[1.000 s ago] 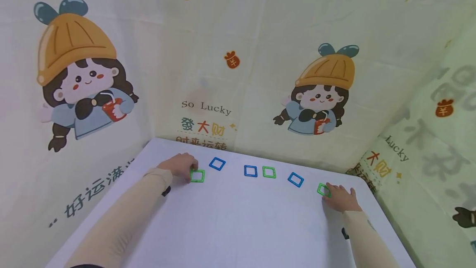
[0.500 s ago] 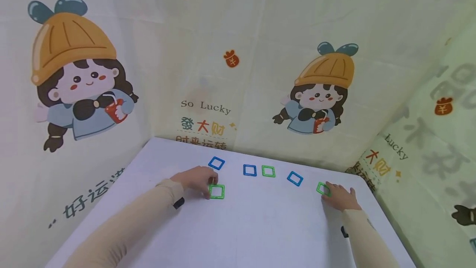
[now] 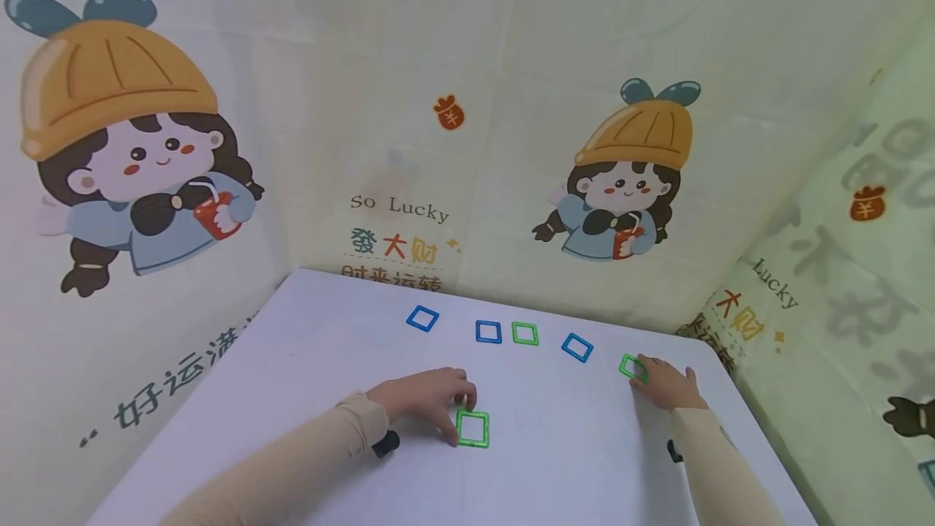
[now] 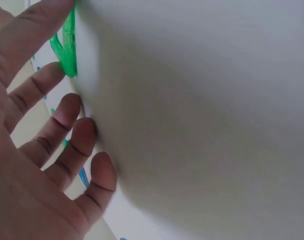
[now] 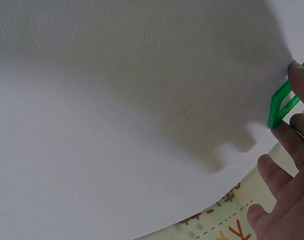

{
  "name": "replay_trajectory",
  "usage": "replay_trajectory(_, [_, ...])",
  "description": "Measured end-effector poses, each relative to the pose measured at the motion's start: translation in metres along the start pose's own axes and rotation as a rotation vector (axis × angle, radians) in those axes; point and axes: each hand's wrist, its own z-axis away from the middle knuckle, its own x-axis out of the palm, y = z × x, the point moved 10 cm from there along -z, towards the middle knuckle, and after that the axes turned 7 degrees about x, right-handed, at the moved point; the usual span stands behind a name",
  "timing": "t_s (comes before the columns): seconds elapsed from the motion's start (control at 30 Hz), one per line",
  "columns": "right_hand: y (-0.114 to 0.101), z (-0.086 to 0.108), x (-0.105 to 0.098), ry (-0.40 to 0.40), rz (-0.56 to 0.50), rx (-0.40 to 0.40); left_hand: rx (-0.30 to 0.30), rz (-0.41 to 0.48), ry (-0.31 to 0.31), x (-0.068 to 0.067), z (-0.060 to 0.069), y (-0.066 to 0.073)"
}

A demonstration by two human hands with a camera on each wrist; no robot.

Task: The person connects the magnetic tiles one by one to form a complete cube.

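Note:
A green square frame (image 3: 472,428) lies on the white table, its left side between the thumb and forefinger of my left hand (image 3: 427,398). In the left wrist view that green frame (image 4: 69,45) is pinched at the top left, and the other fingers of the left hand (image 4: 47,140) are spread and bent. At the right, my right hand (image 3: 668,385) holds another green frame (image 3: 632,368) by its right side. The right wrist view shows this frame (image 5: 276,105) between thumb and forefinger of the right hand (image 5: 291,175).
Along the table's back part lie a blue frame (image 3: 423,318), a second blue frame (image 3: 489,332), a green frame (image 3: 525,334) and a tilted blue frame (image 3: 577,347). A patterned cloth (image 3: 394,144) hangs behind the white table (image 3: 555,445).
My left hand has moved right and nearer the table's front, bringing its green frame along. My right hand and the frame in it have stayed in about the same place.

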Motion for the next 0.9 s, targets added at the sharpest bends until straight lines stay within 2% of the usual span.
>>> replay_trajectory(0.23, [-0.0056, -0.0029, -0.0024, 0.010, -0.009, -0.003, -0.039, -0.003, -0.016, 0.0038, -0.0025, -0.0024])
replay_trajectory(0.7, [-0.0085, -0.0016, -0.0020, 0.019, 0.003, 0.016, -0.026, 0.008, -0.022, 0.0081, -0.0041, -0.0028])
replay_trajectory(0.9, [-0.0080, -0.0061, -0.0005, 0.031, -0.049, 0.013, -0.027, 0.004, -0.015, 0.0088, -0.0034, -0.0033])
